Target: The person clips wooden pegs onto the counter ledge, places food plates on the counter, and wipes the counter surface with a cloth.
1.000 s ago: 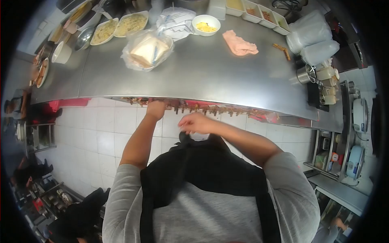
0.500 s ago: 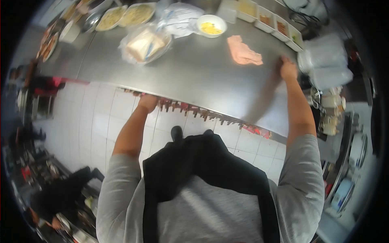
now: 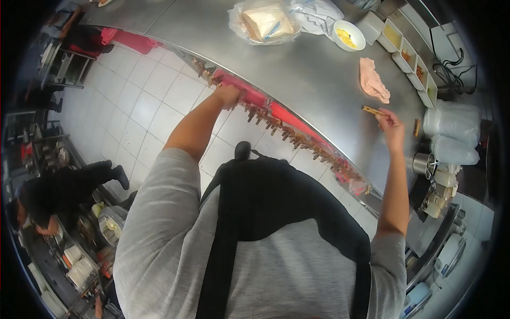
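My right hand (image 3: 391, 129) is closed in a pinch on a wooden clothespin (image 3: 372, 110) above the steel counter. A second clothespin (image 3: 417, 127) lies farther right, near the wrapped plastic packs. My left hand (image 3: 229, 96) is closed at the counter's front edge, against a long row of clothespins (image 3: 287, 132); what its fingers hold is hidden. A pink cloth (image 3: 373, 81) lies crumpled just beyond my right hand. On the counter there is also a plastic bag of sliced bread (image 3: 265, 24).
A white bowl with yellow food (image 3: 348, 36) stands near white trays of ingredients (image 3: 406, 57). Clear plastic packs (image 3: 452, 123) and a metal pot (image 3: 423, 163) are at the right. A person in black (image 3: 64, 183) works at the left, across the tiled floor (image 3: 135, 101).
A clothespin now shows in my right hand, which has come nearer to me. My left hand has moved right along the front edge, and the view has turned and shifted.
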`<state>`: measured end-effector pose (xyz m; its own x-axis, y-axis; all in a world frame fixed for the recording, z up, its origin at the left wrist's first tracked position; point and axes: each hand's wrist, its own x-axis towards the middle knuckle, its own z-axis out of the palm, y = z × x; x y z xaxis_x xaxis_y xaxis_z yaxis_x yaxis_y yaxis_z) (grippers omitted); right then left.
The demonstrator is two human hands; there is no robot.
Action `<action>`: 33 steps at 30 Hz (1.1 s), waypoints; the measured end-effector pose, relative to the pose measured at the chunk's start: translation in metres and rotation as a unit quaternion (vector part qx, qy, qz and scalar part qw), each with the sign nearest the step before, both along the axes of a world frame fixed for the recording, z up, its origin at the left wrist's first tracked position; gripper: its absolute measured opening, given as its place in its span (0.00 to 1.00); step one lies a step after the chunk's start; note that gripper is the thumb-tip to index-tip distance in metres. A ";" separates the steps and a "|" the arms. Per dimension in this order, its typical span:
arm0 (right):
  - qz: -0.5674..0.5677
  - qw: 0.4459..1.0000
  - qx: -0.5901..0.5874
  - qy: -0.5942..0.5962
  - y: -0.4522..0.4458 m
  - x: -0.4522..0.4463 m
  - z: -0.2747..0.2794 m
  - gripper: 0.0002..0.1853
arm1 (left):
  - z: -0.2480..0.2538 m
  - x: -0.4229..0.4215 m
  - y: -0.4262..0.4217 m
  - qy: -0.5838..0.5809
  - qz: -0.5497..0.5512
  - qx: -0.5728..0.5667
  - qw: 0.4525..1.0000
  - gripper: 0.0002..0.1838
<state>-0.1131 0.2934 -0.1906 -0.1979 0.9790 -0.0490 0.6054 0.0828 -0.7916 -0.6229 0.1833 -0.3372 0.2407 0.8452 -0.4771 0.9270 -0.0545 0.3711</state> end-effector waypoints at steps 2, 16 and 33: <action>0.027 0.983 0.116 -0.138 -0.027 -0.018 0.002 0.12 | 0.009 0.000 0.001 -0.017 0.000 0.010 1.000 0.03; 0.130 0.900 -0.347 0.230 -0.168 -0.259 -0.043 0.10 | 0.016 -0.010 -0.005 -0.054 -0.044 0.043 0.997 0.09; -0.024 0.824 -0.473 0.311 -0.169 -0.375 -0.156 0.09 | 0.041 -0.011 -0.018 -0.039 -0.042 0.033 0.998 0.21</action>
